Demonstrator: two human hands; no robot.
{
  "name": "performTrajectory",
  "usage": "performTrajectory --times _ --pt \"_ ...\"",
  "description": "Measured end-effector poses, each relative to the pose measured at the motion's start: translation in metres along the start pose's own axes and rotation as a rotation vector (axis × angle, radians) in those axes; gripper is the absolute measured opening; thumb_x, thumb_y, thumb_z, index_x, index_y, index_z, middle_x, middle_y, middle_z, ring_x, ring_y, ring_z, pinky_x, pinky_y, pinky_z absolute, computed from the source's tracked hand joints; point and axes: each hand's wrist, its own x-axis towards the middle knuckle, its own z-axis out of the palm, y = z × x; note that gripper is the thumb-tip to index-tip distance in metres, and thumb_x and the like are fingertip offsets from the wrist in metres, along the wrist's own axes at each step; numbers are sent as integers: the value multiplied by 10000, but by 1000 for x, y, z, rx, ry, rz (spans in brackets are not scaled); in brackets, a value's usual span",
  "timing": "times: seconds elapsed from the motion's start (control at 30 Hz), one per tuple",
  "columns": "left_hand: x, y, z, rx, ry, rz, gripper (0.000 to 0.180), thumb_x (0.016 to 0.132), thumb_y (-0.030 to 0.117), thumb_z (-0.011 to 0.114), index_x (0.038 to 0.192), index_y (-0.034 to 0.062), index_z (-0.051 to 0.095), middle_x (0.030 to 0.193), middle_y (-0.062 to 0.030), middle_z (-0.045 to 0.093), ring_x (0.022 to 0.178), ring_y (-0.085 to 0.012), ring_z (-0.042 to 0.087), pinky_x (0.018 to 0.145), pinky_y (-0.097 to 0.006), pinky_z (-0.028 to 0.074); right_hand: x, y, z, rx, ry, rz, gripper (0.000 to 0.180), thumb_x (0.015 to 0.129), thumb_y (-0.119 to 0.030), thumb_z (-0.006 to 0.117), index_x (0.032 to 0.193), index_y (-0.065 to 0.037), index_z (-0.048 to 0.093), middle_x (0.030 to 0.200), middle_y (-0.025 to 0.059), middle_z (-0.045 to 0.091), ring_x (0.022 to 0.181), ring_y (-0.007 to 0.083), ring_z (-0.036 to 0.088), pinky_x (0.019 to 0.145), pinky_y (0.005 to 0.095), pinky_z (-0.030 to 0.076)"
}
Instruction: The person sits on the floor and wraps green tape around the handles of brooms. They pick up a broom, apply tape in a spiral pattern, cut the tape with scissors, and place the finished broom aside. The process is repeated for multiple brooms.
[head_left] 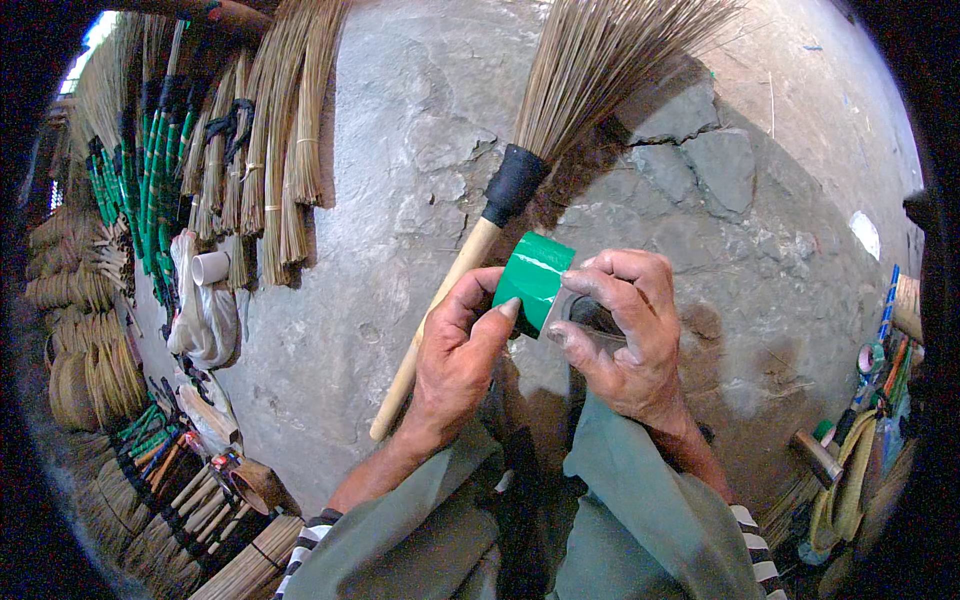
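Observation:
A wide roll of glossy green tape point(535, 275) is held up between my two hands, its core facing my right side. My left hand point(450, 360) is closed on the tape's left edge, thumb pressed on the green face. With its thumb and bent fingers, my right hand point(632, 330) grips the roll around its core opening. Whether a free end has been lifted cannot be made out. Beneath them on the floor lies a broom with a pale wooden handle point(458, 268), a black collar point(515, 185) and spread straw bristles point(595, 75). My left hand partly covers the handle.
Straw bundles point(285, 150) and green-wrapped broom handles point(160, 190) line the left, beside a white plastic bag point(205, 320). Short sticks point(210, 505) lie lower left. A hammer-like tool point(818, 458) and yellow strapping point(845, 485) sit at right. The concrete floor point(690, 165) is cracked.

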Motion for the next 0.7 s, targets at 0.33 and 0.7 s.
performTrajectory --times 0.33,0.7 --pt "-2 -2 -1 160 -16 -46 221 1059 128 578 1243 12 618 1044 -15 671 905 -73 603 808 -261 502 -3 -1 6 -89 -31 23 394 719 -50 860 1084 -95 720 1095 93 628 1008 321 599 869 440 518" --pt "-1 -10 0 244 -16 -51 183 1034 143 615 1174 27 641 942 7 657 829 -60 581 729 -255 497 -11 3 30 -313 30 22 271 799 -81 748 1035 -46 620 1046 145 582 1003 369 555 889 506 460"
